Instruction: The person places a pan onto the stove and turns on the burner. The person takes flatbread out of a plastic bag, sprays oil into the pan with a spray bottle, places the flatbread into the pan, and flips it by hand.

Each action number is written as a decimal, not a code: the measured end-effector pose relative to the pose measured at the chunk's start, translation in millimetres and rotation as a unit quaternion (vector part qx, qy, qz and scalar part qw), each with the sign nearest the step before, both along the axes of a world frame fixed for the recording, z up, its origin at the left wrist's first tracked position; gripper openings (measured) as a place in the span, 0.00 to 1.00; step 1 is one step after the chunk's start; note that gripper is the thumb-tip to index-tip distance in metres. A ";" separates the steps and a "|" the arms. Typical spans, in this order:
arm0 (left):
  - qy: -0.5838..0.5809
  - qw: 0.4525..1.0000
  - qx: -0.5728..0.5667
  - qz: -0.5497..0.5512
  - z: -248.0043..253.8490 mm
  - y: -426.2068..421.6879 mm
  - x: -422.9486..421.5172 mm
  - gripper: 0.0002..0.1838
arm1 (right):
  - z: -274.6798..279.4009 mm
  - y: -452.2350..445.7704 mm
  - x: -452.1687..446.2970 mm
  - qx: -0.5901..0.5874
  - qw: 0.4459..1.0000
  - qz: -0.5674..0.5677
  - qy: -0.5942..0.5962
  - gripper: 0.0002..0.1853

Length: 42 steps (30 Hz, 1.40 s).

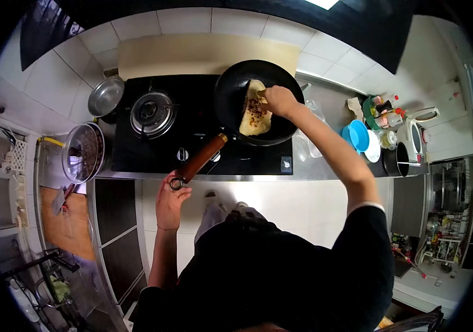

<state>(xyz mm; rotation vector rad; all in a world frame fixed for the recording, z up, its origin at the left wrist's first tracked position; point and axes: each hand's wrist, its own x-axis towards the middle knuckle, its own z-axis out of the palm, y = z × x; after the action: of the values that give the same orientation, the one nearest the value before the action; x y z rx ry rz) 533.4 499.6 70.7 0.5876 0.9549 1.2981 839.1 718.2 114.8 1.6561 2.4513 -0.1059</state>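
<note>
A black frying pan (231, 105) sits at the right side of the black gas stove, its wooden handle (203, 157) pointing toward my body. My left hand (170, 202) is closed around the handle's end, by the metal ring. In the pan lies a long, pale yellow pancake (256, 127), partly folded, with dark brown bits of filling along it. From the right, my right hand (282, 101) reaches over the pan rim. Its fingers are pressed together at the pancake's upper right edge and seem to pinch it; the fingertips are partly hidden.
Left of the pan is a bare burner (153, 114). A metal pan (106, 96) and a glass-lidded pot (83, 152) stand further left. On the right counter are a blue bowl (356, 136), a white plate (373, 148), bottles (388, 119) and a dark pot (396, 160).
</note>
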 end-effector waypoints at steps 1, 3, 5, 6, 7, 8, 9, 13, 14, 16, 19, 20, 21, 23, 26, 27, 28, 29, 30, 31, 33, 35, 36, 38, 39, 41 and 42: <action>0.017 0.999 0.021 -0.025 10.1 6.8 1.2 0.21 | -10.0 10.7 -5.9 -0.014 0.999 0.013 -0.031 0.19; 0.074 0.993 0.066 -0.062 20.2 13.7 2.9 0.23 | -27.3 20.5 -14.1 -0.035 0.997 0.032 -0.064 0.21; 0.153 0.978 0.112 -0.086 22.3 17.8 3.2 0.22 | -40.5 23.6 -18.6 -0.051 0.995 0.041 -0.071 0.22; 0.090 0.987 0.093 -0.097 18.1 18.9 0.7 0.24 | -43.8 21.0 -21.4 -0.048 0.994 0.043 -0.089 0.22; 0.095 0.988 0.079 -0.090 16.7 19.7 -0.5 0.23 | -52.8 21.7 -21.5 -0.048 0.994 0.037 -0.090 0.21; 0.101 0.989 0.066 -0.084 16.0 21.1 0.5 0.21 | -65.9 23.7 -19.9 -0.047 0.994 0.030 -0.090 0.21; 0.108 0.990 0.055 -0.078 15.3 23.0 0.8 0.20 | -69.8 24.7 -20.8 -0.045 0.995 0.024 -0.090 0.20; 0.105 0.989 0.047 -0.095 17.4 27.5 -2.4 0.18 | -71.7 25.0 -21.4 -0.006 0.995 0.061 -0.085 0.18; 0.108 0.988 0.046 -0.099 17.3 28.1 -3.1 0.18 | -69.3 24.3 -22.3 -0.016 0.994 0.065 -0.083 0.18; 0.113 0.987 0.046 -0.106 17.1 28.4 -3.5 0.18 | -59.8 24.4 -24.2 -0.033 0.994 0.075 -0.079 0.17; 0.098 0.988 0.046 -0.111 17.2 27.6 -4.0 0.18 | -45.1 35.7 -24.3 -0.021 0.993 0.052 -0.100 0.17; 0.101 0.988 0.048 -0.110 17.4 27.5 -3.4 0.18 | -55.3 44.5 -16.3 -0.010 0.992 0.080 -0.098 0.17; 0.104 0.987 0.051 -0.110 17.7 28.1 -3.4 0.18 | -62.1 44.3 -16.1 -0.003 0.991 0.089 -0.100 0.17; 0.108 0.987 0.054 -0.105 17.5 29.7 -2.6 0.18 | -71.9 47.1 -20.6 0.014 0.988 0.108 -0.106 0.17; 0.107 0.988 0.047 -0.097 16.4 26.9 -1.0 0.18 | -69.0 46.2 -26.9 0.004 0.990 0.097 -0.100 0.16; 0.106 0.988 0.045 -0.102 16.3 26.4 -2.4 0.18 | -72.4 45.9 -25.6 0.007 0.991 0.093 -0.095 0.16; 0.104 0.988 0.045 -0.105 16.2 26.6 -2.9 0.18 | -72.8 44.8 -24.6 0.012 0.992 0.088 -0.089 0.15; 0.105 0.988 0.048 -0.100 16.5 27.3 -1.9 0.18 | -72.2 44.6 -23.6 0.009 0.994 0.069 -0.082 0.16; 0.103 0.989 0.052 -0.093 16.7 26.5 -0.3 0.17 | -70.3 43.8 -23.2 0.006 0.996 0.053 -0.076 0.16; 0.103 0.990 0.053 -0.085 16.9 24.8 0.0 0.17 | -71.4 42.0 -23.7 0.001 0.997 0.037 -0.068 0.16; 0.107 0.989 0.062 -0.082 15.3 24.2 -0.3 0.17 | -74.9 41.5 -21.4 0.003 0.997 0.038 -0.072 0.17; 0.107 0.988 0.076 -0.081 12.5 24.8 -0.5 0.17 | -73.0 43.6 -22.2 0.000 0.996 0.023 -0.083 0.18; 0.105 0.988 0.083 -0.080 10.7 25.2 -0.5 0.17 | -70.6 44.8 -25.9 -0.004 0.996 0.008 -0.091 0.18; 0.105 0.987 0.091 -0.076 10.2 25.7 -1.3 0.17 | -67.1 47.6 -32.7 -0.010 0.995 -0.006 -0.097 0.14; 0.106 0.987 0.091 -0.073 10.6 25.9 -0.5 0.17 | -66.2 47.5 -35.0 -0.012 0.995 -0.006 -0.095 0.10; 0.113 0.988 0.085 -0.066 12.1 23.5 1.6 0.17 | -64.0 41.7 -36.4 -0.033 0.994 -0.005 -0.100 0.08; 0.117 0.988 0.083 -0.060 14.7 23.0 3.0 0.17 | -58.5 39.8 -36.3 -0.049 0.993 -0.003 -0.107 0.09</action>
<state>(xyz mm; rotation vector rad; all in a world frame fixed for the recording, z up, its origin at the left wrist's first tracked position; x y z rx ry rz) 536.4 522.6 85.5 0.9297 0.9925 1.2256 802.7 758.0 56.3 1.5482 2.2463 -0.0470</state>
